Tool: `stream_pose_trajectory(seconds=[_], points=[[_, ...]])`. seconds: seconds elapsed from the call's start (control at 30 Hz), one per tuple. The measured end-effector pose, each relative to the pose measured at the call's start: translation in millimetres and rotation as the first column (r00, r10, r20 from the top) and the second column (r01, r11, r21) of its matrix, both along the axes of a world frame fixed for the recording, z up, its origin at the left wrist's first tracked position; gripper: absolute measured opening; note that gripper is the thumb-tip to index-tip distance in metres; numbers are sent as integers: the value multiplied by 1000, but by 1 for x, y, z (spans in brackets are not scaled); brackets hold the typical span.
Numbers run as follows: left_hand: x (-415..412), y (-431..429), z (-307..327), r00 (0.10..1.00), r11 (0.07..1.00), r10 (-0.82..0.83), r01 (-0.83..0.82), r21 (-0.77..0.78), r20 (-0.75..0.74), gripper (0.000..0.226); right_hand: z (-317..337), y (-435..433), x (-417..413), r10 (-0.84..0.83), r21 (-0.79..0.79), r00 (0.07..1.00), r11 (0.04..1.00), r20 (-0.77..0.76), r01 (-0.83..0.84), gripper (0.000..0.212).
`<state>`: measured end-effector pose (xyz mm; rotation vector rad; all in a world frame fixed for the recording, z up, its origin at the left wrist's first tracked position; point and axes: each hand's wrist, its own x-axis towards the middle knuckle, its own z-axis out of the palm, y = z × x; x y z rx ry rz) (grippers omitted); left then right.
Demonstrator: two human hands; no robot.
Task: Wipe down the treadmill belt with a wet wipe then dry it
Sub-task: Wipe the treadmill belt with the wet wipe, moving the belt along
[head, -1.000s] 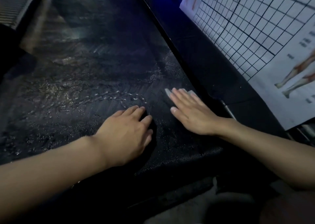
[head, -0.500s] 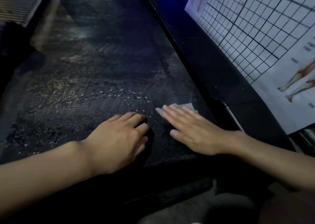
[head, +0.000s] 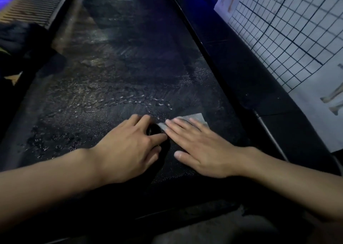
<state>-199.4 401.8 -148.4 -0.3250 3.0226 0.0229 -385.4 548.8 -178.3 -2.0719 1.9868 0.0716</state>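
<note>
The black treadmill belt (head: pixel 115 61) runs away from me and glistens with wet streaks and droplets across its middle. My right hand (head: pixel 202 147) lies flat, fingers together, pressing a pale grey wipe (head: pixel 194 118) onto the belt near its right side; only the wipe's far corner and left edge show past the fingers. My left hand (head: pixel 130 147) rests palm down on the belt just left of it, fingers slightly curled, index finger almost touching the right hand, holding nothing.
A black side rail (head: pixel 241 80) borders the belt on the right. Beyond it lies a white poster with a black grid and leg drawings (head: pixel 297 39). A ribbed pale strip (head: pixel 33 4) runs along the far left. The belt's near end edge (head: pixel 185 212) is below my wrists.
My right hand has slid the wipe leftward across the belt, from by the right rail to beside my left hand. The left hand has stayed put.
</note>
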Motion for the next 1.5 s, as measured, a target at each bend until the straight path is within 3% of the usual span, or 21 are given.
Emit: stream_pose_trajectory(seconds=[0.13, 0.3, 0.43, 0.57, 0.7, 0.87, 1.0, 1.13, 1.23, 1.3, 1.4, 1.5], points=[[4, -4, 3, 1000, 999, 18, -18, -27, -12, 54, 6, -23, -17, -126, -9, 992, 992, 7, 126, 66], [16, -13, 2, 998, 998, 68, -68, 9, 11, 54, 4, -22, 11, 79, 5, 996, 997, 30, -80, 65], [21, -19, 1, 997, 997, 76, -76, -7, 5, 56, 5, -48, -3, -65, -14, 998, 998, -22, 65, 68], [27, -24, -1, 997, 996, 79, -78, 33, -14, 52, -1, -42, 15, 101, -15, 995, 995, 12, -101, 68], [36, -27, -2, 995, 996, 92, -91, 26, -36, 54, 1, -65, 3, -36, -40, 999, 999, -9, 36, 70], [51, -36, -1, 995, 992, 101, -100, 72, -19, 51, 2, -57, 23, 157, -11, 987, 988, 32, -157, 68], [68, -39, -1, 991, 989, 134, -132, 68, -25, 50, 5, -75, 22, 49, -11, 999, 999, 5, -49, 70], [80, -47, -2, 992, 986, 121, -116, 118, -39, 46, 4, -69, 46, 217, -4, 976, 976, 13, -217, 69], [86, -52, -2, 988, 986, 129, -120, 114, -79, 43, 8, -87, 36, 85, -4, 996, 996, 14, -84, 69], [88, -54, 0, 986, 985, 146, -137, 105, -84, 45, 7, -90, 43, 106, 23, 994, 994, -9, -106, 71], [93, -57, 3, 988, 986, 140, -133, 104, -69, 43, 9, -85, 59, 168, 45, 983, 984, 71, -171, 67], [104, -58, -1, 986, 984, 157, -152, 88, -55, 48, 18, -87, 54, 93, -56, 978, 995, 185, -84, 68]])
